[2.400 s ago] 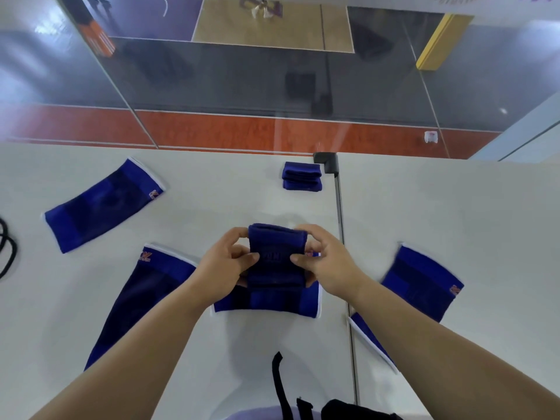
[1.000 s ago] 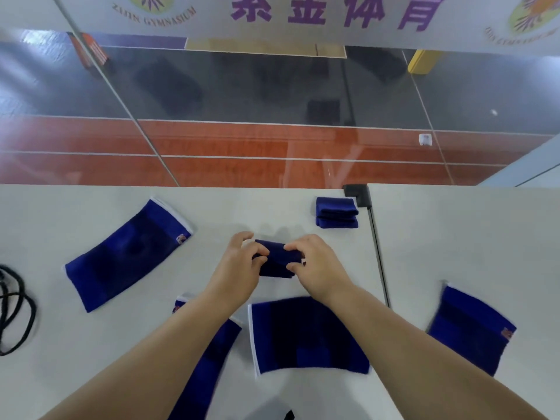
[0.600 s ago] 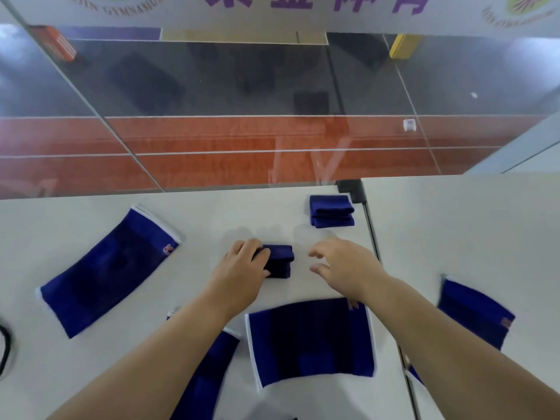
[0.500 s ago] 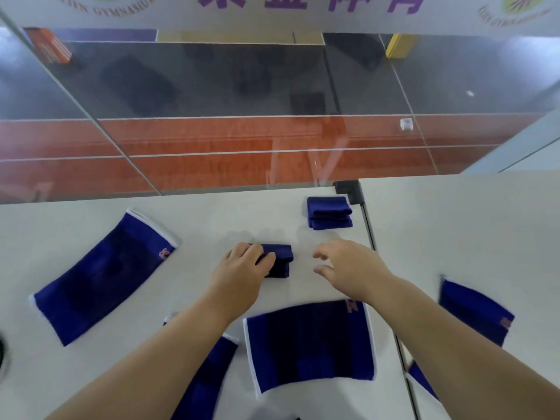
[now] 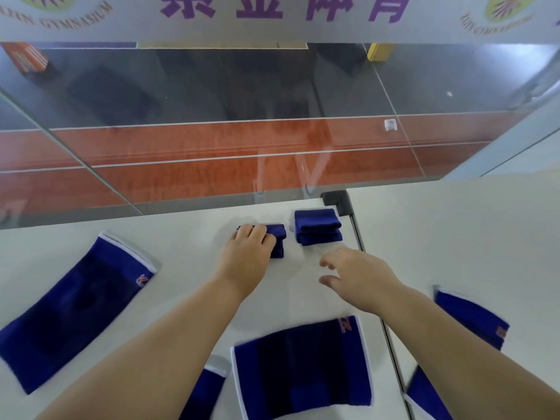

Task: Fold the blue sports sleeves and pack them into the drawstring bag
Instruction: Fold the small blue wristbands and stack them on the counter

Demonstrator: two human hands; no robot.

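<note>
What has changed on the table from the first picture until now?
Both hands finished folding one sleeve. The right hand let go and now hovers open, while the left hand slid the newly folded sleeve away from the person, next to the folded sleeve at the far edge, and rests on it. The flat sleeve near the person and the other flat sleeves stayed unfolded.
</note>
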